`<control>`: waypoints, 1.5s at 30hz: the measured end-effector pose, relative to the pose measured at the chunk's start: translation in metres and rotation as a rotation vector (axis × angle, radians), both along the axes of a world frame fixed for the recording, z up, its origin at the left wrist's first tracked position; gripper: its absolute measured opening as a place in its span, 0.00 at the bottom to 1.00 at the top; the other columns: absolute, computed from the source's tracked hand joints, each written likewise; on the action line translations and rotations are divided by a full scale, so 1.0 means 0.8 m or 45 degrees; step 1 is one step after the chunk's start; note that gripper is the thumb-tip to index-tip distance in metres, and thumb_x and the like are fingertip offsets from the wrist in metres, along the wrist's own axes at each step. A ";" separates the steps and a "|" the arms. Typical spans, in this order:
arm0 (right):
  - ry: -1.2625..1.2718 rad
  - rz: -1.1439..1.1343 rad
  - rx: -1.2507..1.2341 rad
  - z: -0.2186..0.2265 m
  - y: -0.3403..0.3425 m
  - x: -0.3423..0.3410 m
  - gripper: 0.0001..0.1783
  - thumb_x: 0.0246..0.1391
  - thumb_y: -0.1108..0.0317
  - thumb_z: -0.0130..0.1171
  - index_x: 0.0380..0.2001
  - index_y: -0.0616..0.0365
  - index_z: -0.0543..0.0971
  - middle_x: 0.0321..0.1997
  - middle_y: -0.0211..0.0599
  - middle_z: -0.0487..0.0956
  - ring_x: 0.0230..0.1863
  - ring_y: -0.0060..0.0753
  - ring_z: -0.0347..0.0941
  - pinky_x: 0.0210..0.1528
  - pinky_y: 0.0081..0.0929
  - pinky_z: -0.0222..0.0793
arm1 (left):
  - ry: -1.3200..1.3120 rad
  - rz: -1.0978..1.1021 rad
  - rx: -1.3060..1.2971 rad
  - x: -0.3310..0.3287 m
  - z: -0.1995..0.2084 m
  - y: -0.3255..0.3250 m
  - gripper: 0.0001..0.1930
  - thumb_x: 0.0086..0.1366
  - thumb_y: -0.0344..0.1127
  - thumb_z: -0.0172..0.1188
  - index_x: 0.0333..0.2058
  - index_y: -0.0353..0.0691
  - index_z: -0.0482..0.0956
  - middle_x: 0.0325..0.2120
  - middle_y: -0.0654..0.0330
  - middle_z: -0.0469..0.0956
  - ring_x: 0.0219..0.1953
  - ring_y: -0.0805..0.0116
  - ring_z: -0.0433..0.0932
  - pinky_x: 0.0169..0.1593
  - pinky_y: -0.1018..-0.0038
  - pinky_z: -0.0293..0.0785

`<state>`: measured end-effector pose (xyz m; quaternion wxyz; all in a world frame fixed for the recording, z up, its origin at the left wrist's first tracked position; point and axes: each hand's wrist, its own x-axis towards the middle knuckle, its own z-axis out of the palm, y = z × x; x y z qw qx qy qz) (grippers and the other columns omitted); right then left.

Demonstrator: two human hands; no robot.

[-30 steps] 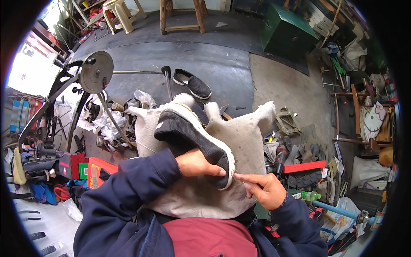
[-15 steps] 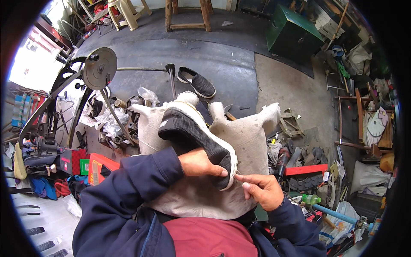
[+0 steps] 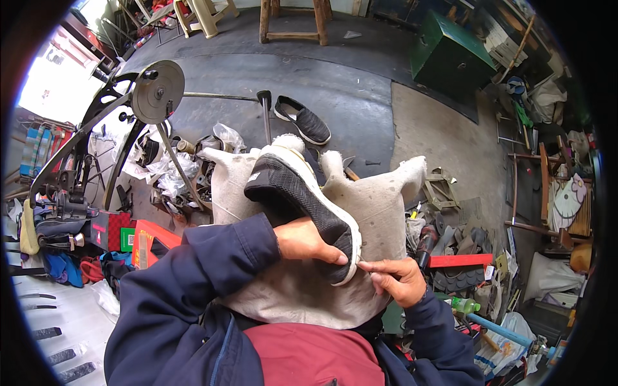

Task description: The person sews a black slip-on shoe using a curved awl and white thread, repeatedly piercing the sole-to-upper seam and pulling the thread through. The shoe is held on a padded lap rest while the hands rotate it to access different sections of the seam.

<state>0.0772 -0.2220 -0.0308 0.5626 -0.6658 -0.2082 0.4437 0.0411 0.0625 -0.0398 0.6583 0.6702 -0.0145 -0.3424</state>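
Workshop floor [image 3: 244, 71], dark and cluttered, beyond a black shoe [image 3: 302, 193] held over a pale lap cloth [image 3: 381, 215].
Left hand [image 3: 309, 243] closes around the shoe's near end, fingers partly hidden; half-curled right hand [image 3: 400, 281] has its forefinger at the white sole's edge, any grip unclear. Far right: closed green box [image 3: 450, 55], contents hidden. Near right: green bottle [image 3: 465, 305], contents unclear.

Left of a dark green, boxy chest [image 3: 450, 55] stands a brown wooden stool [image 3: 293, 36], and farther left a cream plastic stool [image 3: 206, 20]; well nearer than the chest lies a translucent green plastic bottle [image 3: 465, 305].
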 end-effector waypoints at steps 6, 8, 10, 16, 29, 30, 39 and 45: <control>0.030 0.057 -0.144 0.012 0.001 0.010 0.16 0.64 0.75 0.58 0.54 0.55 0.83 0.22 0.26 0.77 0.24 0.14 0.69 0.29 0.17 0.66 | 0.101 -0.013 0.123 -0.006 -0.002 -0.002 0.18 0.60 0.39 0.72 0.45 0.35 0.82 0.38 0.62 0.83 0.41 0.73 0.77 0.48 0.73 0.75; 0.024 0.070 -0.176 0.017 0.002 0.011 0.16 0.64 0.74 0.59 0.54 0.55 0.84 0.23 0.26 0.78 0.25 0.14 0.70 0.30 0.18 0.68 | 0.131 -0.054 0.256 -0.006 -0.007 -0.004 0.19 0.60 0.40 0.72 0.45 0.35 0.83 0.38 0.62 0.83 0.41 0.73 0.77 0.48 0.73 0.75; 0.022 0.077 -0.181 0.022 0.004 0.013 0.16 0.64 0.73 0.59 0.54 0.55 0.84 0.24 0.27 0.79 0.26 0.14 0.70 0.31 0.19 0.69 | 0.258 -0.088 0.390 -0.009 -0.011 -0.008 0.21 0.60 0.44 0.72 0.46 0.34 0.83 0.40 0.59 0.84 0.42 0.71 0.78 0.50 0.72 0.75; 0.096 0.095 -0.214 0.034 0.009 0.024 0.15 0.64 0.73 0.60 0.53 0.54 0.84 0.27 0.26 0.81 0.29 0.14 0.72 0.35 0.19 0.73 | 0.311 -0.091 0.502 -0.008 0.001 -0.021 0.24 0.60 0.49 0.71 0.44 0.33 0.84 0.37 0.55 0.84 0.41 0.67 0.80 0.49 0.71 0.75; 0.265 -0.006 -0.296 0.031 0.019 0.028 0.14 0.63 0.70 0.64 0.50 0.60 0.85 0.27 0.27 0.84 0.30 0.14 0.75 0.36 0.17 0.72 | 0.353 -0.156 0.551 0.005 0.008 -0.022 0.32 0.60 0.59 0.68 0.36 0.26 0.84 0.28 0.50 0.83 0.31 0.64 0.79 0.38 0.68 0.75; 0.054 0.037 -0.266 0.032 0.019 0.024 0.14 0.63 0.70 0.63 0.50 0.60 0.85 0.27 0.28 0.84 0.29 0.14 0.75 0.35 0.17 0.72 | 0.324 -0.122 0.508 0.005 0.008 -0.021 0.32 0.60 0.60 0.68 0.35 0.26 0.84 0.28 0.50 0.83 0.31 0.64 0.79 0.38 0.68 0.75; 0.585 -0.213 -0.406 0.023 0.037 0.028 0.12 0.62 0.70 0.65 0.44 0.67 0.84 0.30 0.35 0.86 0.27 0.17 0.75 0.30 0.19 0.71 | 0.149 -0.114 0.414 0.001 0.013 -0.020 0.37 0.61 0.66 0.62 0.25 0.26 0.82 0.19 0.49 0.78 0.22 0.61 0.75 0.30 0.66 0.72; 0.195 -0.109 -0.267 0.026 0.031 0.019 0.11 0.63 0.71 0.64 0.44 0.69 0.84 0.33 0.37 0.86 0.30 0.18 0.76 0.36 0.18 0.69 | 0.107 -0.100 0.374 0.008 0.025 -0.013 0.37 0.59 0.66 0.64 0.25 0.27 0.82 0.17 0.52 0.77 0.20 0.62 0.75 0.27 0.66 0.71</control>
